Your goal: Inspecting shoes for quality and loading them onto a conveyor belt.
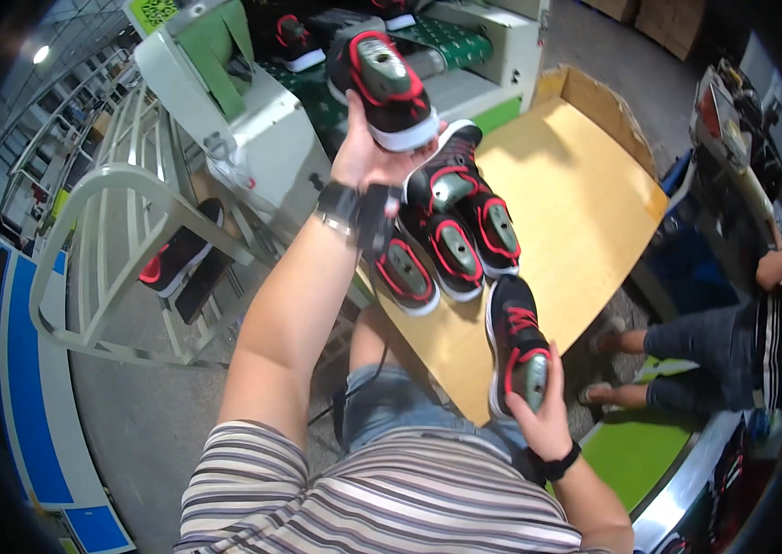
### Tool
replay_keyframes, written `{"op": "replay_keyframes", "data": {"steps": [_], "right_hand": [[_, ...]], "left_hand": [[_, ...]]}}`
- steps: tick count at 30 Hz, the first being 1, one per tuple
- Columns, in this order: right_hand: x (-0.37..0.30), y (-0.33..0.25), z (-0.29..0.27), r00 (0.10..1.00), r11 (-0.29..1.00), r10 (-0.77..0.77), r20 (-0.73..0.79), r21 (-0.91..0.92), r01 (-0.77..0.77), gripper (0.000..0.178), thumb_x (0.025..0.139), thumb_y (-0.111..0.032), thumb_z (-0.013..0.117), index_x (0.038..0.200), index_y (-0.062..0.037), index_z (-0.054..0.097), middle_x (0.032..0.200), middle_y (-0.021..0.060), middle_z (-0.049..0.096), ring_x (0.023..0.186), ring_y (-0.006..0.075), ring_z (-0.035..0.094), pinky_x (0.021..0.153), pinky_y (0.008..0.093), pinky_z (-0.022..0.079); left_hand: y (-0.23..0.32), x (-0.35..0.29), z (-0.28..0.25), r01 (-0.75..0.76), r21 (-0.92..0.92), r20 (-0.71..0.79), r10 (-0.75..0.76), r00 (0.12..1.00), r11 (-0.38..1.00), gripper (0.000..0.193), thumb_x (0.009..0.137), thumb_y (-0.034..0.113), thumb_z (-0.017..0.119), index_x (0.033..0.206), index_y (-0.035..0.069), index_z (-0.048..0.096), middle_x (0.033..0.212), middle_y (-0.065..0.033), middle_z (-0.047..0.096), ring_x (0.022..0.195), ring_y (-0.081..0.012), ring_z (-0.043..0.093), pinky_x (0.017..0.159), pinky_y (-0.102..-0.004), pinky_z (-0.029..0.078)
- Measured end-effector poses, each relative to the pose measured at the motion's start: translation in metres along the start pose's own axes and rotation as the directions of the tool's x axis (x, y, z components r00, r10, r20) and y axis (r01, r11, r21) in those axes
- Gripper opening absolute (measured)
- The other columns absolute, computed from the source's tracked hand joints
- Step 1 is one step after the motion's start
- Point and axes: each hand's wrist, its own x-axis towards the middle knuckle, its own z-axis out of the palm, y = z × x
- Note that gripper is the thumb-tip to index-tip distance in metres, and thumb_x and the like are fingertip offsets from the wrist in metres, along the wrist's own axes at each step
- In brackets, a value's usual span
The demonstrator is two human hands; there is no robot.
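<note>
My left hand (368, 159) is raised at the far end of the board, closed around a black sneaker (354, 69) with red trim, a white sole and a green last inside. Close to my body, my right hand (546, 414) grips the heel end of a second black sneaker (507, 314) with red laces. That shoe's toe points away from me over the board. Between the hands, several matching sneakers (451, 245) lie bunched together, one resting on top of others, their green lasts showing at the openings.
A tan board (585, 175) with a cardboard rim carries the shoes. Beyond it stands a machine with a green belt (442, 42) bearing more sneakers. To the left is a metal-tube rack (105, 268) with one shoe. At the right, another person (733, 342) stands by a green surface (640, 452).
</note>
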Motion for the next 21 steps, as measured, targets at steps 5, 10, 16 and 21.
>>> {"op": "replay_keyframes", "data": {"steps": [5,10,16,21], "right_hand": [[-0.002,-0.016,-0.056,0.955,0.876,0.186,-0.232,0.479,-0.054,0.066,0.083,-0.005,0.059,0.145,0.0023,0.039,0.138,0.0148,0.05,0.128,0.0237,0.048,0.112,0.0361,0.034],[0.07,-0.082,-0.085,0.916,0.936,-0.15,-0.371,0.245,0.253,0.066,0.083,-0.016,0.061,0.142,0.002,0.039,0.141,0.0157,0.046,0.132,0.0259,0.045,0.113,0.0382,0.031],[0.341,-0.196,-0.073,0.642,0.682,-0.731,-0.23,-0.207,0.702,0.053,0.092,-0.024,0.065,0.133,0.0016,0.045,0.129,0.0156,0.052,0.12,0.0244,0.052,0.103,0.0326,0.04],[0.561,-0.174,-0.054,0.706,0.516,-0.702,-0.088,-0.746,0.421,0.08,0.091,-0.017,0.067,0.156,-0.0251,0.021,0.144,0.0224,0.048,0.133,0.0376,0.047,0.107,0.041,0.04]], "left_hand": [[0.057,0.052,-0.062,-0.122,0.054,-0.167,0.129,0.977,0.991,0.087,0.089,0.075,0.04,0.136,0.001,0.046,0.129,-0.0219,0.052,0.115,-0.0415,0.055,0.083,-0.0374,0.054],[0.04,0.038,-0.04,-0.207,-0.069,-0.205,0.19,0.96,0.976,0.079,0.097,0.063,0.038,0.14,-0.004,0.038,0.141,-0.0263,0.045,0.127,-0.0414,0.049,0.105,-0.0465,0.048],[0.013,-0.045,-0.017,0.192,0.414,-0.127,-0.152,0.98,0.89,0.058,0.103,0.036,0.047,0.145,-0.001,0.034,0.144,-0.0225,0.046,0.129,-0.0333,0.051,0.106,-0.0447,0.045],[-0.003,-0.049,0.01,0.125,0.89,-0.107,-0.066,0.992,0.437,0.047,0.098,0.02,0.061,0.14,0.003,0.048,0.134,-0.0098,0.053,0.122,-0.0181,0.051,0.104,-0.0334,0.041]]}}
